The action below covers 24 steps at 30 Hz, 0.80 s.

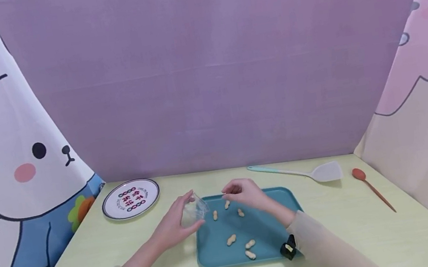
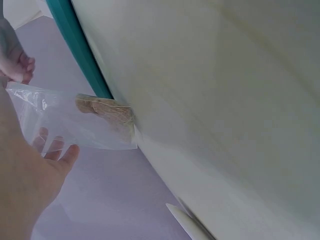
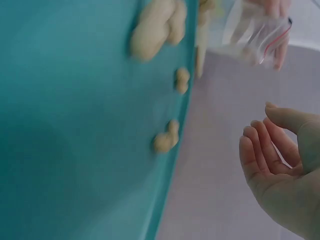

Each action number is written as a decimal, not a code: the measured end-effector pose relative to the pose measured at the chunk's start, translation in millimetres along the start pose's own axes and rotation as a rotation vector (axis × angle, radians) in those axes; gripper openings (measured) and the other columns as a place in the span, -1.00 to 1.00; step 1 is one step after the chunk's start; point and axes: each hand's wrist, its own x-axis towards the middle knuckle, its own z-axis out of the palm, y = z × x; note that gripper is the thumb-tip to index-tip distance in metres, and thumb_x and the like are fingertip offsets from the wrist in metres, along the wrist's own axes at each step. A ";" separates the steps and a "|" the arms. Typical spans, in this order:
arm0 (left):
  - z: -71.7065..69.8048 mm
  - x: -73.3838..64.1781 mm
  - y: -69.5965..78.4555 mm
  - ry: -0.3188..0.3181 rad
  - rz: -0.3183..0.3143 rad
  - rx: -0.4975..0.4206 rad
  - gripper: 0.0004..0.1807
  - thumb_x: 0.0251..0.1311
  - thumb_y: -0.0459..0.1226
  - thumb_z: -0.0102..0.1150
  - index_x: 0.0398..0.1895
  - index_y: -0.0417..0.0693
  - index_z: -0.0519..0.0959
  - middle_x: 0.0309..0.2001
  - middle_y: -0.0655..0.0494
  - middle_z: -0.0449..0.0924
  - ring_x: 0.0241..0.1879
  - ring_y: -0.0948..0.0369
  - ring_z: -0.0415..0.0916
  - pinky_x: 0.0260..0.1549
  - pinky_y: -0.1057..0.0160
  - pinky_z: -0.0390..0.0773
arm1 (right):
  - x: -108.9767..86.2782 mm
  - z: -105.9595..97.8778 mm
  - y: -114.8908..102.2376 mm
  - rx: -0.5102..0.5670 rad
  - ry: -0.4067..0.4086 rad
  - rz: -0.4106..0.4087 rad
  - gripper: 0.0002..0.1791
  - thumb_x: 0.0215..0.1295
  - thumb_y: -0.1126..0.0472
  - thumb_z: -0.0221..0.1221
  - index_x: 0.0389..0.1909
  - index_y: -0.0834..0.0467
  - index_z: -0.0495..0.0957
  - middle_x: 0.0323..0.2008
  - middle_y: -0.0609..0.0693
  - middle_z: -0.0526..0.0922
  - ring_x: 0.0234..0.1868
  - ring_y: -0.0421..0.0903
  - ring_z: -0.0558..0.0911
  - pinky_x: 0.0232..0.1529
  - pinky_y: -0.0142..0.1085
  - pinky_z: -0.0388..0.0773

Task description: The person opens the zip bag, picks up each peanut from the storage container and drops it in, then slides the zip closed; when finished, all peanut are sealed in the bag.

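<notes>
My left hand (image 1: 175, 224) grips a clear zip bag (image 1: 193, 211) at the left edge of the tray. Peanuts (image 2: 107, 108) lie in the bottom of that bag in the left wrist view, and a red zip line shows along its mouth in the right wrist view. Over the far part of the teal tray (image 1: 269, 226) hovers my right hand (image 1: 248, 193). Its fingers (image 3: 257, 150) are loosely bent, thumb apart, and nothing shows between them. Several unshelled peanuts lie scattered on the tray, among them one peanut (image 1: 231, 240) near its middle.
A white plate (image 1: 116, 208) with a dark rim and red lettering sits at the back left. Toward the back right lies a spatula (image 1: 325, 172) with a pale green handle. A reddish-brown spoon (image 1: 371, 187) rests at the far right. Purple cloth (image 1: 206, 84) hangs behind the table.
</notes>
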 end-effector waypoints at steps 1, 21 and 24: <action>-0.1 0.1 0.2 0.000 -0.001 -0.002 -0.09 0.03 0.00 0.32 0.40 -0.09 0.14 0.12 0.06 0.46 0.16 0.08 0.41 0.17 0.00 0.41 | -1.3 -1.8 4.8 -0.012 -0.003 0.005 -0.79 0.26 0.15 0.19 -0.14 0.14 0.61 -0.28 0.03 0.67 -0.25 0.01 0.63 -0.29 -0.38 0.56; 1.0 0.7 -0.6 -0.009 -0.008 0.010 -0.09 0.02 -0.02 0.33 0.39 -0.12 0.14 0.13 0.03 0.46 0.18 0.07 0.40 0.18 0.02 0.39 | -7.8 -20.9 37.2 -0.174 -0.305 0.207 -0.75 0.17 0.12 0.27 -0.21 0.19 0.64 -0.31 -0.05 0.68 -0.31 -0.21 0.59 -0.31 -0.33 0.55; 0.6 0.9 0.1 -0.013 -0.017 0.012 -0.09 0.02 -0.02 0.33 0.40 -0.10 0.14 0.13 0.04 0.46 0.18 0.07 0.40 0.19 0.02 0.39 | -7.4 -20.2 37.7 -0.185 -0.320 0.246 -0.76 0.14 0.12 0.29 -0.22 0.18 0.63 -0.32 -0.06 0.67 -0.33 -0.21 0.58 -0.32 -0.31 0.53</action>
